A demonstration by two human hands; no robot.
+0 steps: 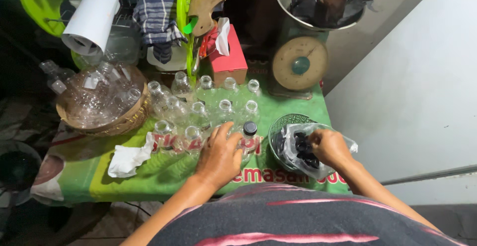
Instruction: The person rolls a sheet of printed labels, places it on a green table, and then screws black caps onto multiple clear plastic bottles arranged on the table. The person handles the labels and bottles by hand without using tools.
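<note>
Two hands among bottles and caps on a green table.

The left hand (218, 157) curls loosely round one clear bottle (226, 136) in about a dozen standing ones; only one (just right of it) wears a black cap (250, 127). The right hand (329, 146) pinches inside the cap bag (303, 151), its fingertips hidden. A basket (126, 119) far left holds more bottles, uncountable.
</note>
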